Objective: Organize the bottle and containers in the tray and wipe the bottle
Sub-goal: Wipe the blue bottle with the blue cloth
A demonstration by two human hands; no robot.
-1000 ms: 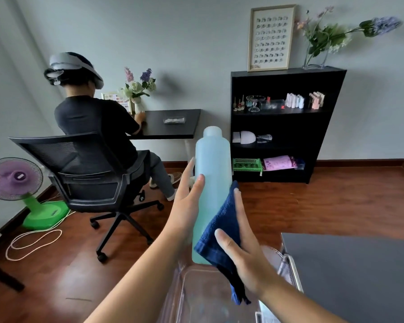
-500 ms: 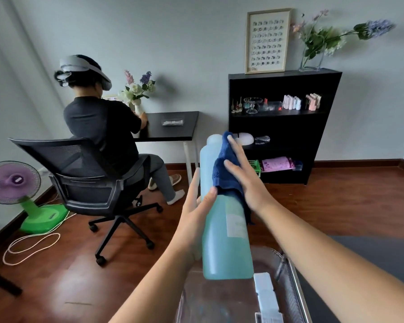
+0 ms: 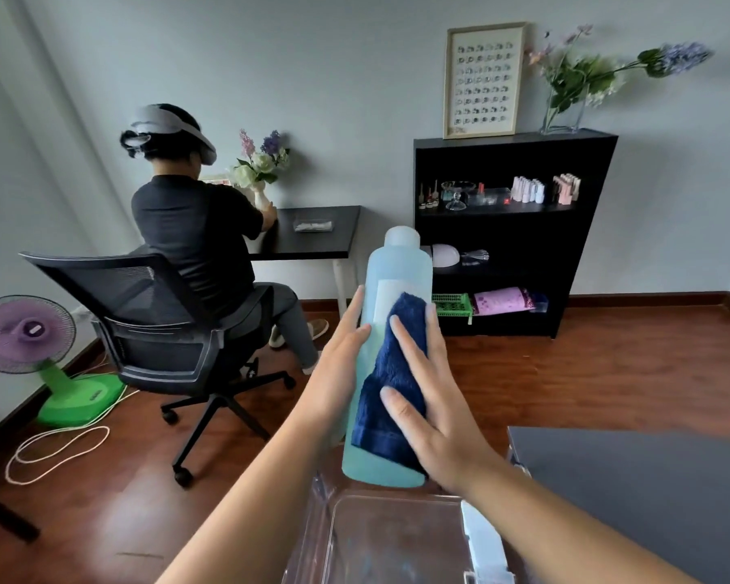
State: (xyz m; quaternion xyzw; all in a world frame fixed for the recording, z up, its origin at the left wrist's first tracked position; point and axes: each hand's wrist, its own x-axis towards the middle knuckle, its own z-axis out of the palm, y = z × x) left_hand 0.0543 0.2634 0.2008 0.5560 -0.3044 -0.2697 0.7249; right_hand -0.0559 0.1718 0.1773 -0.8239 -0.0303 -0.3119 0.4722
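Both hands are raised in front of the person, working on one pale blue plastic bottle [image 3: 390, 288]. The left hand [image 3: 338, 364] grips the bottle's left side, thumb forward and fingers wrapped behind, holding it upright in the air. The right hand [image 3: 433, 410] lies flat with fingers spread, pressing a dark blue cloth [image 3: 390, 385] against the front of the bottle over its lower half. A white label [image 3: 386, 299] shows on the bottle just above the cloth, partly covered by it, and the capped neck points up.

Directly below the bottle, apart from it, sits a clear plastic tray [image 3: 397, 537] at the near left edge of a dark grey table [image 3: 633, 491]. A white rectangular container [image 3: 483, 545] lies along the tray's right side; what it holds cannot be told.

Beyond the hands, a brown wooden floor [image 3: 565, 381] runs to a black bookshelf [image 3: 511, 229] against the wall, carrying small bottles, a green basket [image 3: 449, 303] and a pink bundle. A framed print [image 3: 483, 80] and a vase of flowers [image 3: 565, 103] stand on top. To the left, another person [image 3: 190, 229] wearing a headset sits in a black office chair [image 3: 152, 322] at a small black desk [image 3: 308, 233], and a purple and green fan [image 3: 26, 335] stands on the floor with a white cord [image 3: 55, 448] looped beside it.
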